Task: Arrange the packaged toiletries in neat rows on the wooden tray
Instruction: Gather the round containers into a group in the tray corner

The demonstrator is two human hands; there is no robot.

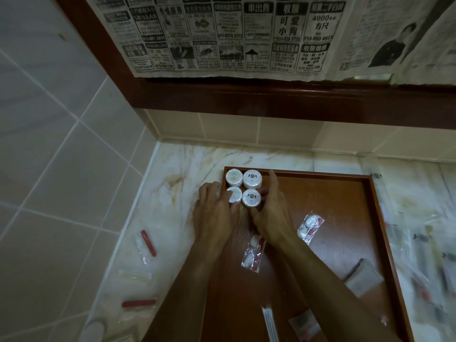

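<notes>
A brown wooden tray (345, 193) lies on the marble counter. Four round white wrapped soaps sit in a two-by-two block in its far left corner: two at the back (251, 178) and two in front (251, 197). My left hand (214, 213) touches the front left soap (234, 193) from the left, over the tray's rim. My right hand (271, 213) cups the front right soap, thumb below it and index finger stretched along the block's right side. Clear packets with red and white items lie on the tray (310, 228) and partly under my right wrist (254, 253).
More packets with red sticks lie on the counter left of the tray (146, 245) (139, 303). A grey folded packet (364, 276) and cotton swabs (269, 322) sit on the tray's near part. Several blurred packets lie at the right (431, 267). Tiled walls close the corner.
</notes>
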